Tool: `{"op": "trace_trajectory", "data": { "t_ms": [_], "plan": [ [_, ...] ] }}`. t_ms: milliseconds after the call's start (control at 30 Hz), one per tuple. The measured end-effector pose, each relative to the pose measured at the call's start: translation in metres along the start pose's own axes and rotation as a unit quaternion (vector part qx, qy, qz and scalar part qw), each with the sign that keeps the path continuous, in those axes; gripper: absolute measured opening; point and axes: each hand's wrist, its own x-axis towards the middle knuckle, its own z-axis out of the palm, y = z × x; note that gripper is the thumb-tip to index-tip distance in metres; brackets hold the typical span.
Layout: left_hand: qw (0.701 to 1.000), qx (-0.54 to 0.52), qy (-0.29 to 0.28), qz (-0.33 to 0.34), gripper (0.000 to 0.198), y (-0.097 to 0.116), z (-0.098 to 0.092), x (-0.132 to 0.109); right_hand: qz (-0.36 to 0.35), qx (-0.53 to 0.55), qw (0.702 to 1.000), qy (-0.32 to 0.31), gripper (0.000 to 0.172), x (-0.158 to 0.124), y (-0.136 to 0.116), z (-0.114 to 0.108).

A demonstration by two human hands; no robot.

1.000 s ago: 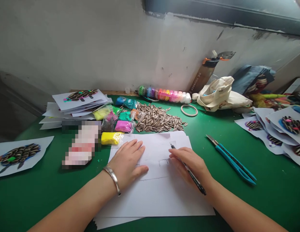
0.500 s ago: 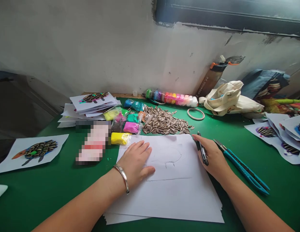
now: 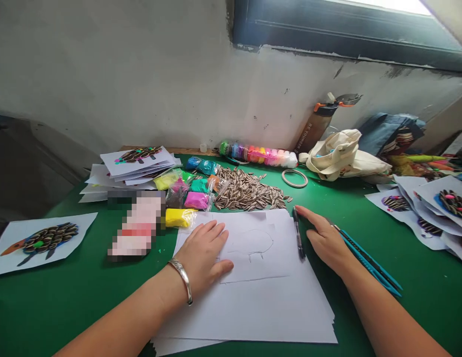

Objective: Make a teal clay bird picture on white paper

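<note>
My left hand (image 3: 206, 250) lies flat with fingers stretched on a stack of white paper (image 3: 249, 312), and a silver bangle (image 3: 181, 280) circles the wrist. Thin pen lines on the top sheet form a rounded outline with two short legs above a straight line. A black pen (image 3: 298, 233) rests along the paper's right edge. Just right of it is my right hand (image 3: 325, 238), fingers apart, the index fingertip close to the pen's upper end; whether they touch I cannot tell. Beside that hand lies a blue utility knife (image 3: 370, 260), partly hidden by it.
Behind the paper are sunflower seeds (image 3: 249, 188), bagged coloured clay (image 3: 180, 217) and a tape roll (image 3: 295, 178). Seed pictures lie left (image 3: 48, 243) and right (image 3: 396, 203). A bottle (image 3: 314, 126) and a cloth bag (image 3: 335, 153) stand by the wall.
My right hand has let go of the pen, which now lies on the paper's edge. My left hand stays on the paper. The view has shifted slightly.
</note>
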Motion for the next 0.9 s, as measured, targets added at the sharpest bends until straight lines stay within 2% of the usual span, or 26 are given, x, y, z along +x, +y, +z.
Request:
{"op": "trace_trajectory", "data": {
  "t_ms": [67, 167, 267, 667, 900],
  "plan": [
    [1.000, 0.005, 0.000, -0.001, 0.056, -0.001, 0.001, 0.000, 0.023, 0.015, 0.999, 0.016, 0.055, 0.000, -0.006, 0.000],
    [1.000, 0.007, 0.005, 0.001, 0.057, -0.002, 0.003, 0.000, -0.011, -0.004, 1.000, 0.011, 0.054, 0.001, -0.010, 0.003],
    [1.000, 0.004, 0.013, 0.005, 0.057, -0.004, 0.005, 0.000, -0.008, -0.006, 1.000, 0.023, 0.051, 0.002, -0.007, 0.007],
    [1.000, -0.003, 0.022, 0.013, 0.056, -0.006, 0.008, 0.001, 0.047, 0.040, 0.996, 0.059, 0.048, 0.007, -0.005, 0.007],
    [0.999, 0.000, 0.028, 0.025, 0.056, -0.006, 0.006, 0.001, 0.038, 0.032, 0.996, 0.070, 0.045, 0.009, -0.003, 0.010]
  ]
}}
